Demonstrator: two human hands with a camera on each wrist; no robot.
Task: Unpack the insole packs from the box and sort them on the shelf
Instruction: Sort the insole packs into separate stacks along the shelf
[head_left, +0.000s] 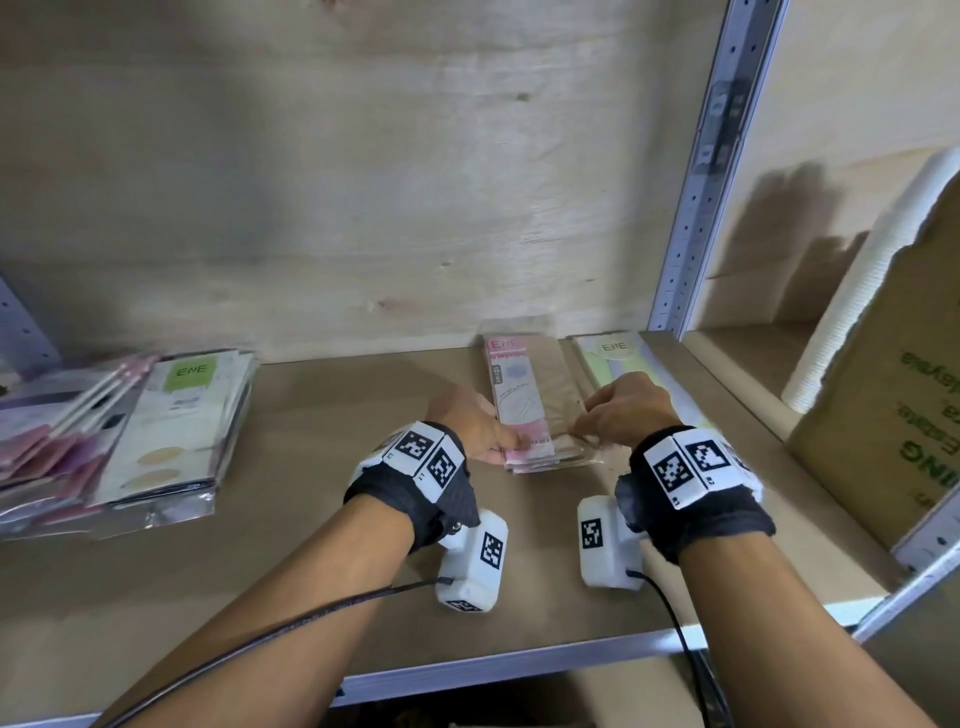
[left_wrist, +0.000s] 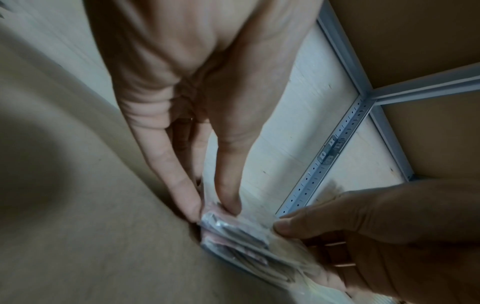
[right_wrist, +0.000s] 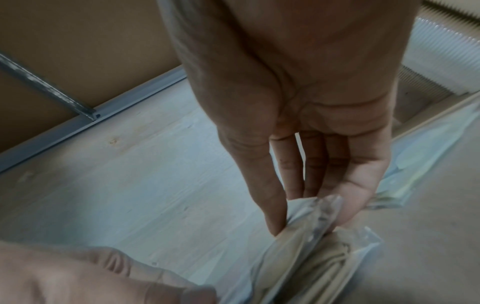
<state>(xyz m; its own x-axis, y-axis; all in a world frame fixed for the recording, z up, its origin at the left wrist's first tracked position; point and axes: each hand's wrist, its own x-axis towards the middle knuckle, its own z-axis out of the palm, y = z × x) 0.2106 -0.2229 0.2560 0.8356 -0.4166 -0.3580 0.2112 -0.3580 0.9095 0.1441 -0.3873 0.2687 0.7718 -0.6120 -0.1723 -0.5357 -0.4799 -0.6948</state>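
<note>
A stack of pink-labelled insole packs lies on the brown shelf board, towards the back and lengthwise. My left hand pinches its near left corner, thumb on top. My right hand pinches the clear plastic at its near right corner. In the left wrist view, the left hand holds the stack's end between thumb and finger, with the right hand opposite. In the right wrist view, the right hand grips the plastic edge of the stack.
Green-labelled packs lie just right of the pink stack. A loose pile of mixed packs sits at the shelf's left. A grey upright post bounds the bay. Beyond it stand a cardboard box and a white ribbed column.
</note>
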